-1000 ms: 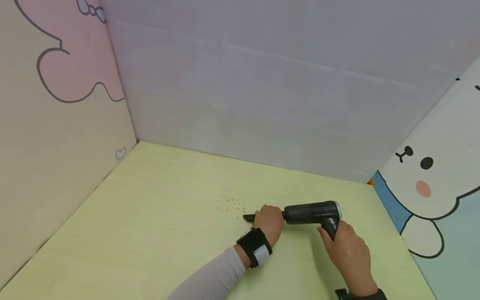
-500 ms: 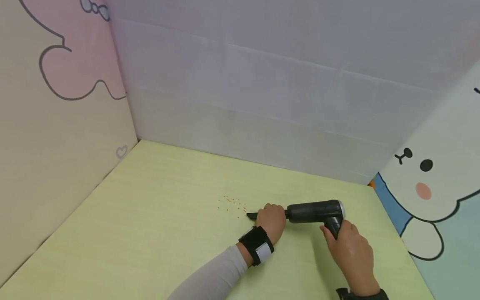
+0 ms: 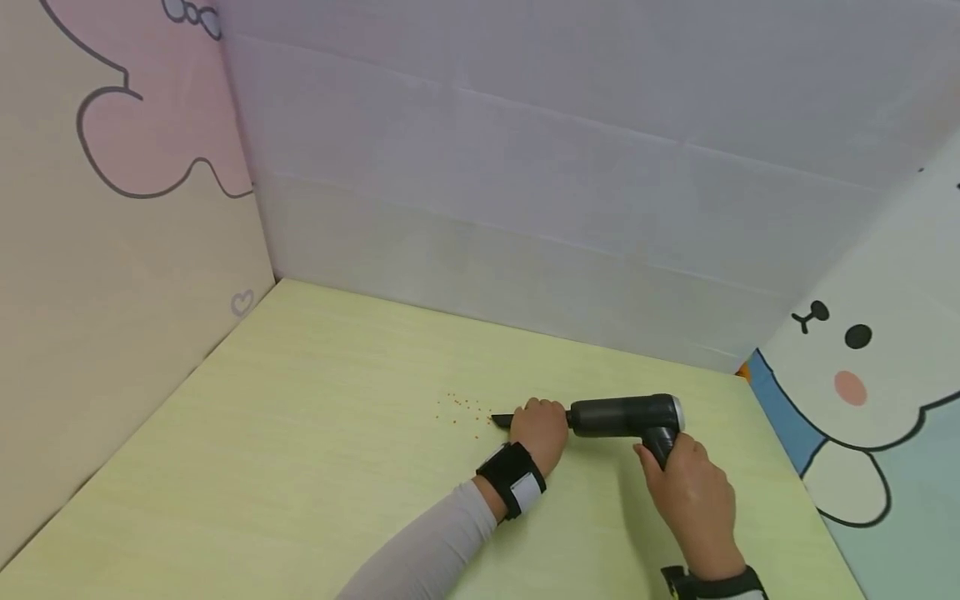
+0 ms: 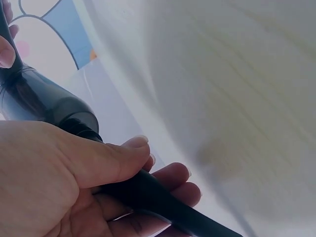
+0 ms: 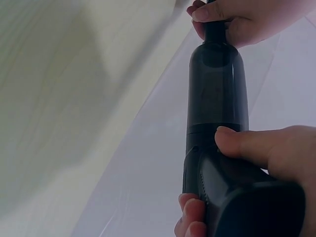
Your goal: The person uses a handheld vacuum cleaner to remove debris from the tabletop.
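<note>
A black handheld vacuum (image 3: pixel 622 415) lies level just above the yellow-green table (image 3: pixel 300 467), its thin nozzle (image 3: pixel 501 419) pointing left at a scatter of tiny orange crumbs (image 3: pixel 465 408). My left hand (image 3: pixel 542 432) grips the nozzle near the body, thumb on top (image 4: pixel 123 158). My right hand (image 3: pixel 686 483) grips the vacuum's handle (image 5: pixel 247 197) from below, thumb along its side. The dark translucent body (image 5: pixel 217 89) shows in the right wrist view, with the left hand (image 5: pixel 237 17) at its far end.
Foam panels wall the table: a pale lilac panel (image 3: pixel 562 183) behind, a pink and beige cartoon panel (image 3: pixel 112 208) at left, a white bear panel (image 3: pixel 862 367) at right. Both wrists wear black bands (image 3: pixel 513 485).
The vacuum and both hands have shifted slightly away from me, and the nozzle tip now sits at the edge of the crumbs.
</note>
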`<move>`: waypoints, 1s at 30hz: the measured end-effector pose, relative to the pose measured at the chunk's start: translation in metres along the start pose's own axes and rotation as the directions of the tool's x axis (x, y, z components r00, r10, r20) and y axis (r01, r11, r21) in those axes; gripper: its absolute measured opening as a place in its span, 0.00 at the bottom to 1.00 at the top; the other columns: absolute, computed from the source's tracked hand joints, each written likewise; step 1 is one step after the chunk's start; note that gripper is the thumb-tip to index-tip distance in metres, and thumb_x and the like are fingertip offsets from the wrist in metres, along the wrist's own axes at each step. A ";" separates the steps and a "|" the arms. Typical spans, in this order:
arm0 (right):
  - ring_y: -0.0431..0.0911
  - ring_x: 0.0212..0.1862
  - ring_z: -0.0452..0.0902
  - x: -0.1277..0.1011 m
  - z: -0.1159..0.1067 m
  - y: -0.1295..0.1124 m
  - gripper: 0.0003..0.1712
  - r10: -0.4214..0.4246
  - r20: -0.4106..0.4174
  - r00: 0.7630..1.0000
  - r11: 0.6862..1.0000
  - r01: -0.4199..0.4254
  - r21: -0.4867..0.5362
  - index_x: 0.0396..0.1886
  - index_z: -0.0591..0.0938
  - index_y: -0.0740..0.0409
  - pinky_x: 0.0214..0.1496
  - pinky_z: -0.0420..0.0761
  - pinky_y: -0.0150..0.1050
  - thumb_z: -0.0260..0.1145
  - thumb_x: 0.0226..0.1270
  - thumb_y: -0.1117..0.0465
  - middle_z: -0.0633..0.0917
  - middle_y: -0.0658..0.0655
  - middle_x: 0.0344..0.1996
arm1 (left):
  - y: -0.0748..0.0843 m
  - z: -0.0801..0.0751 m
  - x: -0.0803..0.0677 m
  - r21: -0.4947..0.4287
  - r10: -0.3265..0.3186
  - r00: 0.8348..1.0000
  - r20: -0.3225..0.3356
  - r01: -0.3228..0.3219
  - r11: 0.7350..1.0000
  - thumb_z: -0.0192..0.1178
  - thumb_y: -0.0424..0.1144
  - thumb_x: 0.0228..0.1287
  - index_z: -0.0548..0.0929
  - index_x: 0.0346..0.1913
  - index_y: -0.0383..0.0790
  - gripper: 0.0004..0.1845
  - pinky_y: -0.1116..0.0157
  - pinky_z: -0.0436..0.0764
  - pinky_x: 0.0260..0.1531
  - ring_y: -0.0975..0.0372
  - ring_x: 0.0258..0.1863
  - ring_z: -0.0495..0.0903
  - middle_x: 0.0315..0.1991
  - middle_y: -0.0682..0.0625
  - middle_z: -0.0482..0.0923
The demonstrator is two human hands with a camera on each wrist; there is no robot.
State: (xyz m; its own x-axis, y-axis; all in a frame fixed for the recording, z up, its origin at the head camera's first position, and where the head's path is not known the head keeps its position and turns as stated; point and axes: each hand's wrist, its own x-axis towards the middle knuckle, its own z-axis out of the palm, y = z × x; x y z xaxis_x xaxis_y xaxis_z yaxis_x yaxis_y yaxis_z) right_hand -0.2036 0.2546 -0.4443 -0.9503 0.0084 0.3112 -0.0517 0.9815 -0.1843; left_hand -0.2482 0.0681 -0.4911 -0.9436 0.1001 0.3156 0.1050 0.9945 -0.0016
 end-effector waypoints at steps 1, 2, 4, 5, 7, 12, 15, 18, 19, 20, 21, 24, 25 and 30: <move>0.52 0.16 0.70 0.001 0.000 0.000 0.33 -0.002 -0.003 1.000 1.000 0.002 0.000 0.39 0.74 0.79 0.15 0.69 0.44 0.73 0.65 0.49 0.76 0.66 0.23 | -0.001 0.000 0.000 0.003 0.003 1.000 -0.001 -0.003 1.000 0.64 0.47 0.70 0.86 0.36 0.48 0.09 0.67 0.81 0.34 0.63 0.32 0.81 0.29 0.54 0.83; 0.52 0.16 0.70 0.001 0.001 -0.001 0.33 -0.002 -0.006 1.000 1.000 0.002 -0.001 0.39 0.74 0.79 0.15 0.69 0.44 0.73 0.64 0.49 0.76 0.65 0.23 | -0.001 0.000 0.000 0.002 0.005 1.000 -0.004 -0.005 1.000 0.64 0.47 0.69 0.86 0.36 0.48 0.09 0.67 0.81 0.34 0.63 0.32 0.81 0.29 0.54 0.83; 0.52 0.16 0.70 0.002 0.002 -0.001 0.33 -0.004 -0.015 1.000 1.000 0.004 -0.005 0.39 0.75 0.79 0.15 0.69 0.44 0.73 0.64 0.49 0.76 0.66 0.23 | -0.002 -0.001 0.000 0.005 0.012 1.000 -0.007 -0.012 1.000 0.64 0.47 0.69 0.86 0.36 0.48 0.08 0.67 0.81 0.34 0.63 0.32 0.81 0.30 0.54 0.84; 0.52 0.16 0.70 0.002 0.002 -0.002 0.33 -0.003 -0.012 1.000 1.000 0.003 -0.005 0.39 0.74 0.79 0.15 0.69 0.45 0.73 0.64 0.49 0.76 0.66 0.23 | -0.003 -0.001 0.000 0.010 0.016 1.000 -0.009 -0.016 1.000 0.64 0.47 0.69 0.86 0.36 0.47 0.08 0.67 0.82 0.35 0.63 0.33 0.81 0.30 0.54 0.84; 0.52 0.17 0.71 0.002 0.002 -0.003 0.33 0.000 0.002 1.000 1.000 0.000 -0.006 0.39 0.74 0.80 0.15 0.70 0.46 0.73 0.65 0.49 0.76 0.67 0.23 | -0.004 0.000 0.000 0.011 0.020 1.000 -0.004 -0.020 1.000 0.64 0.47 0.70 0.86 0.37 0.47 0.08 0.66 0.82 0.35 0.63 0.33 0.82 0.30 0.54 0.84; 0.53 0.17 0.72 0.003 0.003 -0.005 0.34 -0.015 0.012 1.000 1.000 0.015 -0.008 0.40 0.74 0.80 0.16 0.72 0.47 0.72 0.65 0.48 0.76 0.68 0.24 | -0.007 -0.005 -0.001 -0.007 0.008 1.000 0.015 -0.008 1.000 0.64 0.47 0.70 0.86 0.37 0.46 0.09 0.66 0.82 0.36 0.62 0.33 0.82 0.30 0.54 0.84; 0.53 0.16 0.71 0.003 0.003 -0.006 0.33 -0.027 -0.006 1.000 1.000 0.027 -0.011 0.39 0.75 0.79 0.15 0.71 0.47 0.73 0.65 0.49 0.76 0.67 0.23 | -0.009 -0.008 -0.001 -0.025 -0.001 1.000 0.031 0.002 1.000 0.64 0.47 0.70 0.86 0.37 0.46 0.09 0.66 0.82 0.37 0.62 0.34 0.82 0.31 0.53 0.84; 0.52 0.16 0.71 0.004 0.003 -0.005 0.32 -0.034 0.001 0.999 0.999 0.034 -0.007 0.38 0.75 0.78 0.15 0.70 0.46 0.72 0.66 0.48 0.76 0.66 0.22 | -0.009 -0.009 0.000 -0.044 -0.014 0.998 0.056 0.016 0.999 0.64 0.46 0.70 0.87 0.38 0.46 0.08 0.65 0.82 0.38 0.61 0.35 0.82 0.32 0.53 0.84; 0.52 0.16 0.71 0.004 0.003 -0.005 0.32 -0.037 0.005 0.999 0.999 0.037 -0.005 0.38 0.75 0.78 0.15 0.70 0.46 0.72 0.66 0.48 0.76 0.65 0.22 | -0.009 -0.010 0.000 -0.050 -0.020 0.998 0.067 0.024 0.998 0.64 0.46 0.70 0.87 0.39 0.45 0.08 0.65 0.82 0.38 0.61 0.35 0.82 0.32 0.53 0.85; 0.52 0.17 0.71 0.004 0.003 -0.005 0.32 -0.037 0.014 0.999 0.999 0.037 -0.002 0.38 0.75 0.78 0.15 0.69 0.45 0.72 0.66 0.48 0.75 0.65 0.22 | -0.008 -0.011 -0.001 -0.053 -0.026 0.997 0.078 0.030 0.998 0.64 0.46 0.70 0.87 0.39 0.45 0.08 0.65 0.82 0.37 0.61 0.35 0.82 0.33 0.53 0.85; 0.51 0.17 0.70 0.004 0.003 -0.004 0.32 -0.039 0.016 0.999 0.999 0.039 0.000 0.37 0.75 0.77 0.15 0.69 0.45 0.72 0.66 0.48 0.75 0.64 0.21 | -0.008 -0.012 -0.001 -0.056 -0.032 0.996 0.087 0.037 0.998 0.64 0.46 0.70 0.87 0.39 0.45 0.08 0.65 0.82 0.37 0.61 0.35 0.82 0.33 0.52 0.85; 0.51 0.16 0.69 0.004 0.002 -0.002 0.31 -0.048 0.003 0.999 0.999 0.048 -0.004 0.36 0.75 0.76 0.15 0.67 0.44 0.73 0.65 0.48 0.74 0.62 0.20 | -0.006 -0.013 -0.002 -0.052 -0.037 0.994 0.104 0.043 0.998 0.64 0.45 0.70 0.86 0.38 0.45 0.08 0.65 0.81 0.35 0.61 0.35 0.81 0.32 0.52 0.84; 0.51 0.16 0.69 0.003 0.002 -0.002 0.31 -0.053 -0.010 0.999 0.999 0.052 -0.006 0.36 0.75 0.76 0.15 0.67 0.43 0.73 0.64 0.48 0.74 0.62 0.20 | -0.005 -0.012 -0.002 -0.052 -0.037 0.994 0.100 0.042 0.998 0.64 0.45 0.70 0.86 0.38 0.45 0.08 0.65 0.81 0.34 0.61 0.34 0.81 0.32 0.52 0.84; 0.51 0.14 0.68 0.005 0.003 0.000 0.31 -0.065 -0.081 0.995 0.998 0.064 -0.013 0.35 0.75 0.78 0.13 0.67 0.44 0.75 0.62 0.50 0.74 0.64 0.19 | -0.002 -0.002 0.004 -0.033 -0.010 0.999 0.043 0.012 0.999 0.64 0.46 0.69 0.86 0.37 0.46 0.07 0.66 0.82 0.34 0.62 0.33 0.81 0.31 0.53 0.84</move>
State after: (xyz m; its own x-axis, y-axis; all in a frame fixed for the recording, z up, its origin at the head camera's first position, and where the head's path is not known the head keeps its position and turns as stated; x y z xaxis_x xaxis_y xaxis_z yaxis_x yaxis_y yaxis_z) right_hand -0.2091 0.2544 -0.4458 -0.9169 -0.0395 0.3971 -0.1082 0.9824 -0.1522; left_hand -0.2514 0.0665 -0.4883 -0.9573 0.0912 0.2743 0.1044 0.9940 0.0337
